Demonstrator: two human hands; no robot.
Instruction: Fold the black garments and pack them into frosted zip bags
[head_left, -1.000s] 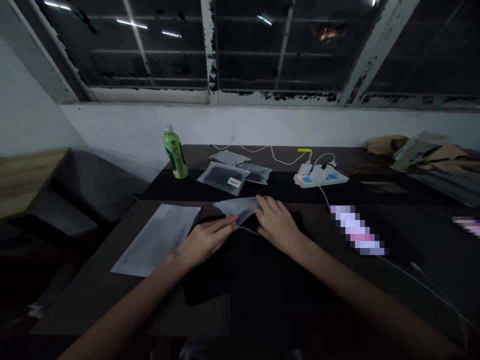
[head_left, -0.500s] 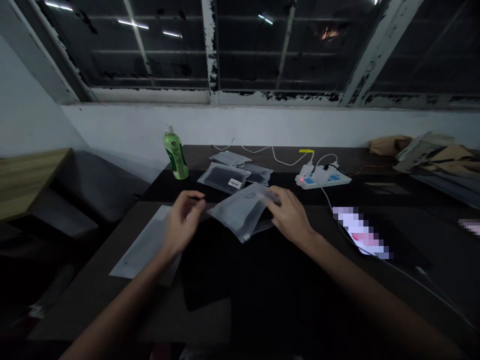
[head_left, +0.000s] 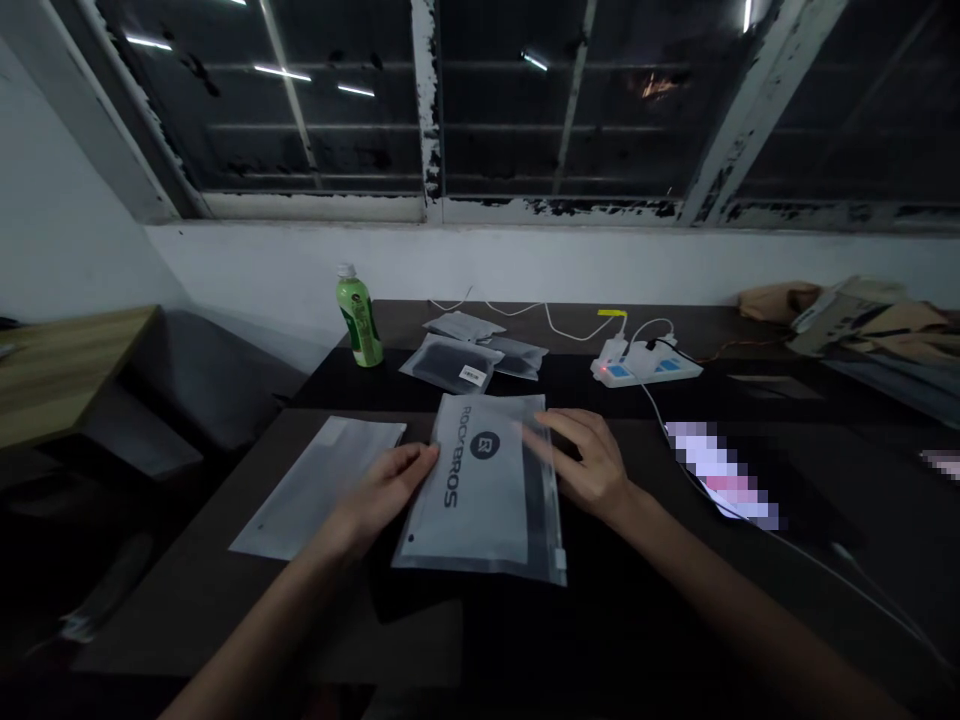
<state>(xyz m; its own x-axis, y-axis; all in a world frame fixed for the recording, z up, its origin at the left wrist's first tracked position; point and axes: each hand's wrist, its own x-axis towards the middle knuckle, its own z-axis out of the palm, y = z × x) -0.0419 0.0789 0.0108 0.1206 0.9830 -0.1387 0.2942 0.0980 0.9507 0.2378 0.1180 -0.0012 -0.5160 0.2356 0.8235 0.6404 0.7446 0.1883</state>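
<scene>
A translucent zip bag (head_left: 486, 515) printed "ROCKBROS" with a round logo lies between my hands, its slider at the near right corner and a white sheet-like content showing through. My left hand (head_left: 379, 490) pinches the left edge of the bag. At the right edge my right hand (head_left: 589, 460) grips it, and some fingertips show dimly through the plastic; whether they are inside or behind it I cannot tell. To the left, another flat frosted bag (head_left: 307, 490) lies on the table, partly covered by my left forearm.
Several smaller frosted bags (head_left: 446, 362) lie farther back, one with a barcode label. A green bottle (head_left: 360, 320) stands at back left. A power strip (head_left: 649, 368) with cables and a lit phone (head_left: 716, 465) lie at right. Brown paper packaging (head_left: 862, 315) is at far right.
The bag was tilted and folded in my right hand; it now lies flatter with its print facing up, nearer me. My left hand, apart from it before, has closed on its left edge.
</scene>
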